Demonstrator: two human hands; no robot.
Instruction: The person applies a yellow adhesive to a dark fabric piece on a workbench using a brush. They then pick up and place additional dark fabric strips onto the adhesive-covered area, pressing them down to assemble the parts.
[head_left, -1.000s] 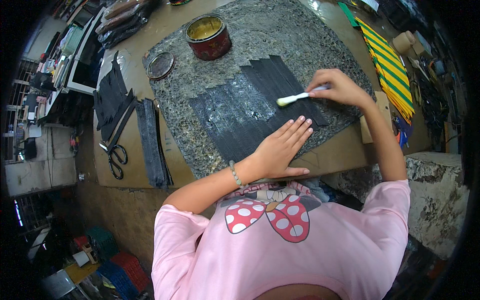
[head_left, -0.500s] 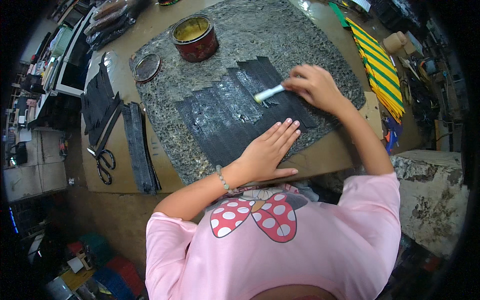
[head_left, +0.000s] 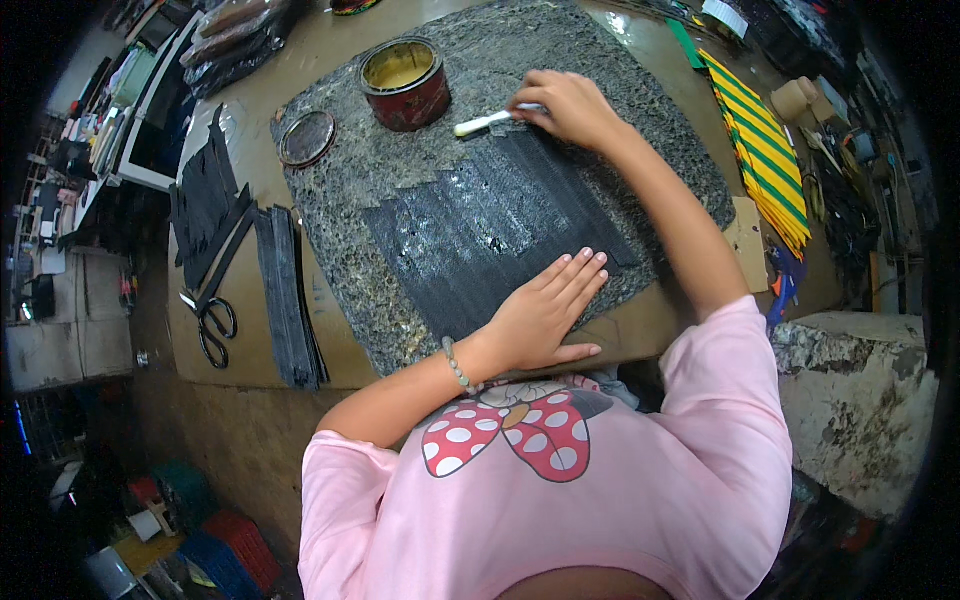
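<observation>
In the head view, the left hand (head_left: 545, 315) lay at the centre of the frame, flat and palm down, its four fingers close together and its thumb held apart, resting on the lower right part of a panel of black strips (head_left: 490, 225). That panel sat in the middle of the frame on a mottled grey slab (head_left: 650, 150), its strips side by side, its upper edge stepped, with glossy wet patches over much of its surface. The right hand (head_left: 560, 108), above centre, pinched the white handle of a brush (head_left: 483, 124) between thumb and fingers; the brush tip pointed left near the panel's upper edge, though whether it touched anything I could not tell. A dark red tin (head_left: 408, 105) stood open at upper centre, a round lid (head_left: 307, 138) left of it. Black-handled scissors (head_left: 212, 328) and a bundle of black strips (head_left: 287, 300) lay at left on the brown table (head_left: 250, 358); yellow-and-green striped strips (head_left: 757, 150) lay at upper right
</observation>
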